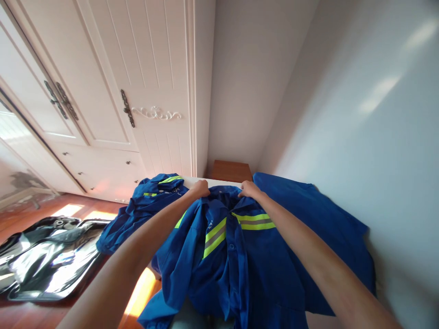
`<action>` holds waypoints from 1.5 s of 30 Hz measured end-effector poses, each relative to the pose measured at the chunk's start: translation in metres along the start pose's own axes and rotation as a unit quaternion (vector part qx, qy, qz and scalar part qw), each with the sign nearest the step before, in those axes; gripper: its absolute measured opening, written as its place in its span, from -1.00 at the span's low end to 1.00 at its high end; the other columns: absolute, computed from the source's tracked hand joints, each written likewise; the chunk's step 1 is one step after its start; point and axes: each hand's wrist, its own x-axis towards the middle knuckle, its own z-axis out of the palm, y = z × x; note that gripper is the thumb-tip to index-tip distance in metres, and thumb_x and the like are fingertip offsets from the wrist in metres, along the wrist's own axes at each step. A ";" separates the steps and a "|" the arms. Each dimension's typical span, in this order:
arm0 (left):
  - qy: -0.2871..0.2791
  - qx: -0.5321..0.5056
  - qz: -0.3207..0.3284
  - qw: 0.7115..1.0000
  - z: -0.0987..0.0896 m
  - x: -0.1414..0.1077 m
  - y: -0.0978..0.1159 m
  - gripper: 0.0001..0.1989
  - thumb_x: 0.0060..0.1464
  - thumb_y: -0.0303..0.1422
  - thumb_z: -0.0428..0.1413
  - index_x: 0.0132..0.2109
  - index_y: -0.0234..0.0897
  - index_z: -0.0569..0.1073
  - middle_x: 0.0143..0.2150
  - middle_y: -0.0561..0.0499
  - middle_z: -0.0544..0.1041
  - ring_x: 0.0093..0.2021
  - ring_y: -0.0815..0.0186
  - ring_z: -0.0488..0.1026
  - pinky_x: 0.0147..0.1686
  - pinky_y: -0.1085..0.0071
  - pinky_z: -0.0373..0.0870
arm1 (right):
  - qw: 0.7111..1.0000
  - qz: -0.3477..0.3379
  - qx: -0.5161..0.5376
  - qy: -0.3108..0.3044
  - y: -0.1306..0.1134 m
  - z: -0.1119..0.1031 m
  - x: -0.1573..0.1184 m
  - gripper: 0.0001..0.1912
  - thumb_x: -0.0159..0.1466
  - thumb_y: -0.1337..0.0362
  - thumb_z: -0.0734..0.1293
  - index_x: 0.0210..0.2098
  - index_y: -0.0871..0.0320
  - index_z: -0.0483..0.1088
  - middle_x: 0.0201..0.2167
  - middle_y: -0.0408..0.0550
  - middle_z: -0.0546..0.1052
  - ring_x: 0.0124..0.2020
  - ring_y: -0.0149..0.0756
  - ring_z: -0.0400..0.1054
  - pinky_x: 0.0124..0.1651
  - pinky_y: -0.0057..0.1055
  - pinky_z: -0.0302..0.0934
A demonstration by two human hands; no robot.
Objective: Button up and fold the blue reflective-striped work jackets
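A blue work jacket point(270, 260) with yellow-green and grey reflective stripes hangs spread in front of me, its button front facing up. My left hand point(201, 188) is closed on the jacket beside the collar, at the left shoulder. On the other side of the collar, my right hand point(249, 189) grips the right shoulder. The lower part of the jacket drapes down toward my legs. Just left of my left forearm lies a second blue garment point(137, 210), crumpled, with matching stripes.
Blue fabric point(315, 228) lies spread on the right, along the wall. A white wardrobe point(164, 82) with dark metal handles stands ahead on the left. A small wooden cabinet point(231, 171) sits in the corner. An open suitcase point(51, 260) rests on the wooden floor at left.
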 end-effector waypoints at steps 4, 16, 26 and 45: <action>0.033 -0.102 -0.058 0.993 -0.061 -0.003 -0.017 -0.89 -0.09 -0.39 0.16 -0.40 -0.34 0.56 -0.67 -0.04 0.43 -0.62 0.26 0.41 -0.60 0.39 0.34 | 0.989 -0.022 0.132 -0.058 0.021 -0.062 -0.009 -0.55 -0.04 -0.07 0.54 -0.31 0.13 0.56 -0.38 -0.02 0.63 -0.35 -0.18 0.53 -0.33 -0.38 0.39; 0.273 -0.244 0.015 0.930 -0.132 0.039 0.031 -0.60 0.12 -0.42 -0.03 0.11 -0.35 0.40 -0.41 -0.05 0.55 -0.51 0.34 0.48 -0.52 0.48 0.38 | 0.948 -0.035 0.066 0.310 -0.017 -0.099 0.014 -0.75 0.23 0.14 0.37 -0.15 0.13 0.48 -0.17 0.08 0.58 -0.05 -0.03 0.43 -0.05 -0.18 0.33; 0.083 -0.046 0.175 0.980 -0.006 0.035 -0.024 -0.67 0.12 -0.33 0.09 0.03 -0.21 0.53 0.15 -0.09 0.51 0.20 0.16 0.38 0.21 0.32 0.23 | 0.997 -0.054 0.014 0.050 0.037 0.009 0.018 -0.66 0.25 0.24 0.33 -0.01 0.23 0.46 -0.13 0.15 0.58 -0.13 -0.14 0.49 -0.09 -0.30 0.35; 0.008 0.152 0.336 0.930 0.045 0.051 -0.008 -0.73 0.06 -0.50 0.07 -0.14 -0.20 0.59 -0.12 -0.08 0.60 -0.02 0.14 0.51 0.03 0.32 0.35 | 0.940 -0.284 -0.145 0.121 0.026 0.008 0.014 -0.70 0.42 0.30 0.15 -0.12 0.19 0.51 -0.12 0.15 0.55 -0.05 -0.10 0.39 0.04 -0.20 0.20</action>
